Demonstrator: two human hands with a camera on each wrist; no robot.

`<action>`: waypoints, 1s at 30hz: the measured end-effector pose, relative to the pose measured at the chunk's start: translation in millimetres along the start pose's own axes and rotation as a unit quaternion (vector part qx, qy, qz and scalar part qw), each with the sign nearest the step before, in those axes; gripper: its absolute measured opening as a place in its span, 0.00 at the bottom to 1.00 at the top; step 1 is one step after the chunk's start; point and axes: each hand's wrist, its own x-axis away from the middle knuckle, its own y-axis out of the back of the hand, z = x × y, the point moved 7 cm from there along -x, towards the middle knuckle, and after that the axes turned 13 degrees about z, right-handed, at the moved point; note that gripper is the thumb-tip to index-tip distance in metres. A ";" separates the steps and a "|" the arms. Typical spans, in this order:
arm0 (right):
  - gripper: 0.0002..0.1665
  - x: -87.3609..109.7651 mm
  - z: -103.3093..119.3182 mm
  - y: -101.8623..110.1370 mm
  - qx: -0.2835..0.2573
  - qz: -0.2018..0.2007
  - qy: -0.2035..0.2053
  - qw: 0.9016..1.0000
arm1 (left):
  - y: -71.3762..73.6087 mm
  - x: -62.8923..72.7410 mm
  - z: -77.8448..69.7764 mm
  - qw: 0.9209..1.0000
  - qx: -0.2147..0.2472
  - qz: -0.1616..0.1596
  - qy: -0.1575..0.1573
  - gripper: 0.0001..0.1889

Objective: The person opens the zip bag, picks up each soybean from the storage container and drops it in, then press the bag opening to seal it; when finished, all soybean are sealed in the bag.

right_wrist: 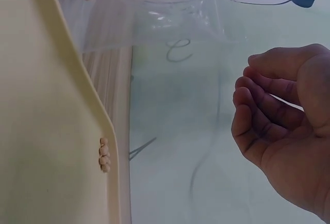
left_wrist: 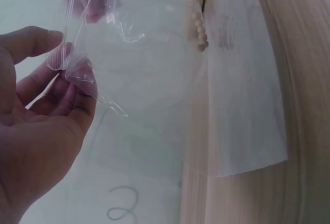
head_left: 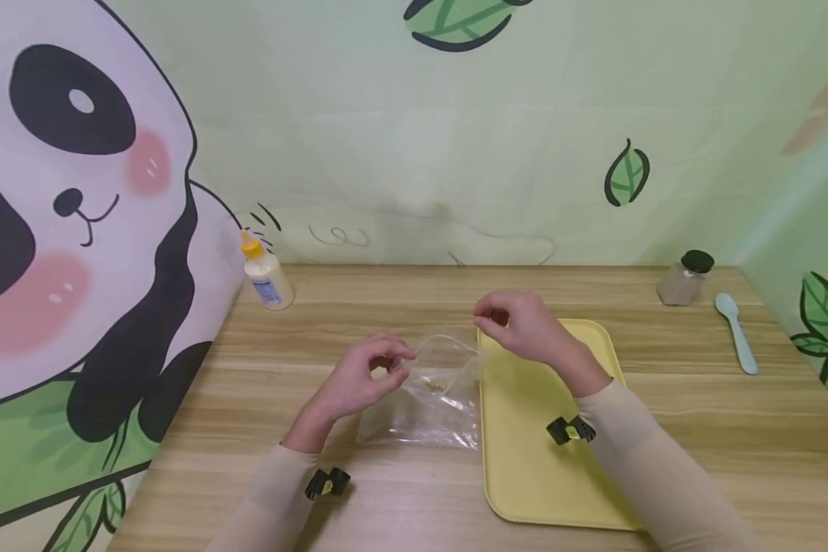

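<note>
- We find the clear, crinkled plastic bag [head_left: 421,425] over the wood-grain tabletop [head_left: 386,506], to the left of the rectangular yellow tray [head_left: 545,475] and close beside its rim.
- The left hand [head_left: 362,376] pinches the bag's upper edge between thumb and bent fingers, the gap between them narrow.
- The right hand [head_left: 524,326] hovers over the tray's far left part, apart from the bag; its fingers are bent, the thumb tip close against the index finger. Whether they hold something small, we cannot tell.
- Through the bag's film we see a short row of round wooden beads [left_wrist: 200,33].
- From the right wrist we see another cluster of pale wooden beads [right_wrist: 104,154] by the tray's rim, touching one another.
- At the far left we have an upright cream-coloured bottle with an orange-yellow cap [head_left: 269,284].
- At the far right we see a clear jar with a black lid [head_left: 685,280], a pale blue spoon [head_left: 737,333] lying near it.
</note>
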 end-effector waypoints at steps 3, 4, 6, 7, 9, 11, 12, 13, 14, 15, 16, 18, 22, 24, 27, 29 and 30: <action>0.06 -0.4 -6.8 -1.5 -0.007 0.003 -0.017 1.000 | 0.2 0.3 1.4 1.000 -0.002 0.000 -0.002 0.11; 0.07 -0.8 -8.9 -2.1 -0.009 0.004 -0.023 1.000 | 0.3 0.5 1.6 1.000 -0.002 -0.001 -0.002 0.11; 0.08 -1.6 -14.7 -3.8 -0.014 0.005 -0.032 0.999 | 0.4 0.8 2.0 1.000 -0.001 -0.001 -0.001 0.11; 0.08 -2.3 -17.8 -4.9 -0.017 0.006 -0.037 0.999 | 0.5 0.8 2.0 1.000 0.000 -0.001 0.000 0.11; 0.08 -3.5 -24.4 -7.2 -0.021 0.008 -0.049 0.999 | 0.7 0.8 1.4 1.000 0.001 -0.001 0.001 0.11; 0.09 -4.4 -32.1 -10.1 -0.023 0.010 -0.060 0.998 | 1.0 0.7 0.2 1.000 0.002 -0.001 0.001 0.11; 0.09 -4.9 -35.8 -11.4 -0.024 0.010 -0.063 0.998 | 1.2 0.6 -0.2 1.000 0.002 -0.001 0.001 0.11; 0.08 -5.3 -39.2 -12.6 -0.024 0.010 -0.068 0.997 | 1.3 0.5 -0.2 1.000 0.002 -0.001 0.000 0.11; 0.09 -5.5 -42.7 -13.6 -0.023 0.010 -0.071 0.997 | 1.5 0.4 -0.2 1.000 0.002 -0.001 -0.001 0.11; 0.09 -5.8 -46.2 -14.9 -0.022 0.010 -0.073 0.997 | 1.6 0.3 -0.4 1.000 0.003 -0.001 -0.001 0.11; 0.09 -5.9 -49.8 -16.4 -0.022 0.010 -0.076 0.997 | 1.6 0.3 -0.1 1.000 0.003 -0.001 -0.002 0.11; 0.09 -5.8 -56.6 -19.1 -0.022 0.011 -0.081 0.996 | 1.6 0.3 0.5 1.000 0.003 -0.001 -0.001 0.12; 0.10 -5.3 -68.6 -24.2 -0.021 0.015 -0.093 0.995 | 1.5 0.3 0.0 1.000 0.003 -0.001 0.002 0.11; 0.11 -4.9 -73.5 -26.1 -0.021 0.018 -0.096 0.995 | 1.5 0.3 -0.3 1.000 0.003 -0.002 0.003 0.11; 0.11 -4.5 -80.2 -28.9 -0.023 0.022 -0.106 0.994 | 1.6 0.4 -0.3 1.000 0.003 -0.001 0.003 0.11; 0.11 -4.5 -83.8 -30.8 -0.023 0.025 -0.110 0.993 | 1.8 0.4 0.4 1.000 0.003 -0.001 0.002 0.11; 0.12 -4.5 -85.4 -31.7 -0.022 0.027 -0.112 0.993 | 1.8 0.4 0.7 1.000 0.003 -0.001 0.002 0.11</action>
